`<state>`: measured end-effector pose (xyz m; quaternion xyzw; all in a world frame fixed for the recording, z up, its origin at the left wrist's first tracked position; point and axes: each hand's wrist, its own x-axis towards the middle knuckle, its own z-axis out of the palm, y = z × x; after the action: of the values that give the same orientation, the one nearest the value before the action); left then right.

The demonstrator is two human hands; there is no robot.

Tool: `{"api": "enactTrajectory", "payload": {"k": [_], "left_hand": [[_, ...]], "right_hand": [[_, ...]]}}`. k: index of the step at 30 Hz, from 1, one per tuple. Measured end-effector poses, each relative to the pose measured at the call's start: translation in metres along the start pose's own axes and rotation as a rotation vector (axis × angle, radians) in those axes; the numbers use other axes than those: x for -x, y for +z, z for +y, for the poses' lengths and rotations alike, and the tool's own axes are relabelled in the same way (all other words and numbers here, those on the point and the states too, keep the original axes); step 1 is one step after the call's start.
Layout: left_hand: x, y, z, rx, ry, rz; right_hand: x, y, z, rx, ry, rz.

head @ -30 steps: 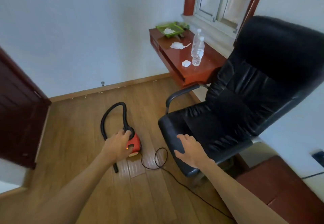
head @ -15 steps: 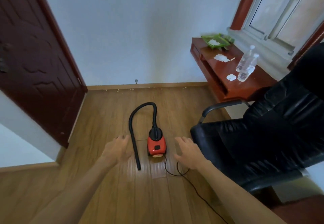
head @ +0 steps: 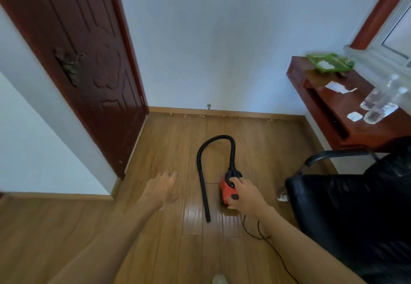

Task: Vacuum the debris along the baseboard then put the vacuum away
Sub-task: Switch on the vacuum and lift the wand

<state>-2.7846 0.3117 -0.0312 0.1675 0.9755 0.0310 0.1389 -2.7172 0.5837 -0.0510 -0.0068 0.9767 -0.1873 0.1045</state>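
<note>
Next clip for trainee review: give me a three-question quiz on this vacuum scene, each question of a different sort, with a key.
1. True or false: the right hand rests on the red vacuum.
2. Where does the debris lie? A) under the black chair B) along the baseboard C) on the desk
3. Fill in: the left hand is open and holds ____.

Key
1. True; it lies on top of the body, by the hose joint.
2. B; pale specks dot the floor at the far wall.
3. Nothing; it hovers left of the hose.
</note>
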Motion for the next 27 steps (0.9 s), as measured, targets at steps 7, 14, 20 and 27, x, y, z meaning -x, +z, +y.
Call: {"api": "enactTrajectory", "payload": {"k": [7,14,20,27], "left_hand": [[-0.048,-0.001,-0.043,-0.015,-0.029,-0.029],[-0.148,-0.022,-0.072,-0.069,-0.027,-0.066],[-0.247,-0.048,-0.078,-0.121,-0.001,-0.134],[-0.342,-0.066,-0.060,-0.195,0.114,-0.156]], "right_hand": [[-0.079,0.008,-0.016,0.002,-0.058,-0.044],[-0.190,0.000,-0.016,-0.037,-0.058,-0.089],[-0.275,-0.005,0.005,-0.067,-0.023,-0.138],[-0.322,-0.010,0.038,-0.071,0.061,-0.160]]}}
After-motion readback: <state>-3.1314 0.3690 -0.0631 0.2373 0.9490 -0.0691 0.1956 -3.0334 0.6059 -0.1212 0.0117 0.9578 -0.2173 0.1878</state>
